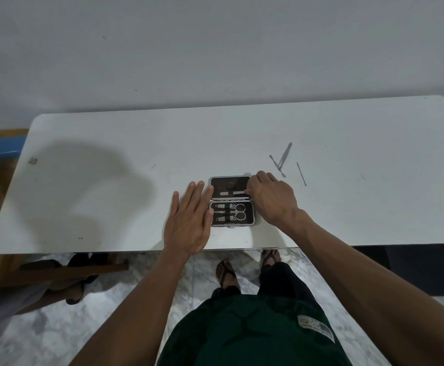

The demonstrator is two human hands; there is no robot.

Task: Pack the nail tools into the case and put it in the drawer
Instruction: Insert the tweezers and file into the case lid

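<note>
A small dark case (252, 208) lies open on the white table (109, 180) near its front edge. Its near half holds scissors (238, 211) and clippers under straps. A flat metal nail file (232, 192) lies across the far half, under its strap. My right hand (271, 198) pinches the file's right end at the case's right side. My left hand (189, 220) lies flat with fingers spread against the case's left edge. Loose on the table to the right are tweezers (285, 154), a thin pusher (277, 165) and a slim metal stick (301, 174).
A wooden chair (57, 270) stands under the table's left front. Sandals (83, 260) lie beside it on the marble floor. A grey wall rises behind the table. My feet stand just in front of the table edge.
</note>
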